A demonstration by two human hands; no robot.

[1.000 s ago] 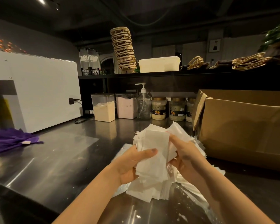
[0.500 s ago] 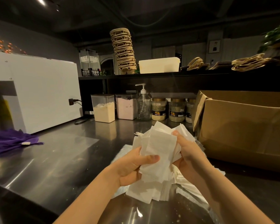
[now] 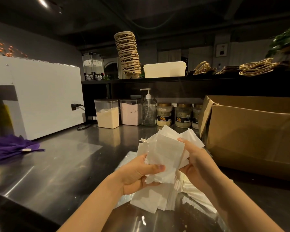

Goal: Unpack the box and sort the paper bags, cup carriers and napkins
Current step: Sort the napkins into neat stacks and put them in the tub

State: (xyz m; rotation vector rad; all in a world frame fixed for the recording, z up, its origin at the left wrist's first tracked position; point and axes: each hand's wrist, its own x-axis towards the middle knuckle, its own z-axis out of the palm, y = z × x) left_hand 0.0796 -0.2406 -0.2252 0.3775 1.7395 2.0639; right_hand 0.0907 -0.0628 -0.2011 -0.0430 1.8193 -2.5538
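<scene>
1. Little has changed since the earlier frames: both hands still hold the same loose bundle of napkins (image 3: 167, 153) above the counter (image 3: 57, 164). The box (image 3: 251, 131) has stayed in its place on the right.
2. The left hand (image 3: 137, 174) grips the bundle from the left. Its thumb lies across the front sheet, a little lower than a second ago.
3. The right hand (image 3: 196, 163) clasps the right edge, with one fingertip raised against the top of the front sheet, much as half a second ago.
4. More napkins fan out below the hands and rest on the counter, on what looks like clear plastic wrap (image 3: 124, 158), though its outline is hard to follow.
5. The left hand's fingers are hidden behind the paper, and we cannot see the right hand's palm side.
6. We see only the box's outer wall and one raised flap, not its inside. The flap also covers part of the last jar.
7. The labels on the jars (image 3: 164, 114) are too small to read.
8. The counter is shiny steel. At its back stand two canisters (image 3: 106, 113), a pump bottle (image 3: 148, 111) and the jars.
9. To the left are a white machine (image 3: 37, 94) and a purple cloth (image 3: 10, 146).
10. On the dark shelf (image 3: 174, 79) above, a leaning stack of cup carriers (image 3: 128, 54) stands beside a white tub (image 3: 164, 69). Paper bags (image 3: 256, 68) with looped handles lie flat further right.
11. The room is dim, with a dark ceiling and one lamp at the upper left.
</scene>
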